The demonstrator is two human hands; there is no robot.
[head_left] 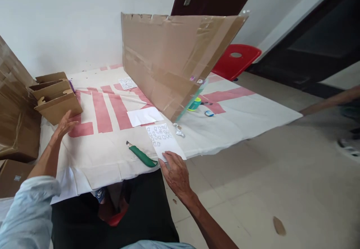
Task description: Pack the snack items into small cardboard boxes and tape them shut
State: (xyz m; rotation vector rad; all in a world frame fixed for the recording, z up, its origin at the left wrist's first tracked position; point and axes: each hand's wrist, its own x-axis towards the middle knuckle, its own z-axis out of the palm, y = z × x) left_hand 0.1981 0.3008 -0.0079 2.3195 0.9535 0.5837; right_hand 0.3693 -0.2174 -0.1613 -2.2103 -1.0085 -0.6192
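Observation:
My left hand [65, 125] is by the front right corner of a small open cardboard box [59, 104], its fingers spread and nothing seen in them. At the table's front edge my right hand [176, 170] rests its fingers on the lower end of a white sheet [165, 140] marked with rows of small drawn shapes. Left of that sheet lies a green utility knife [142, 156]. Just behind it is a blank white paper [144, 116]. A patterned paper [128, 83] lies farther back.
A large cardboard panel [168, 54] stands slanted across the table [239, 117]. Beside it are a green and yellow tape roll [194, 104] and a small blue-white roll [209, 113]. Big cartons [19, 129] stand at left, a red chair [237, 61] behind. Another person's arm [329, 102] touches the right corner.

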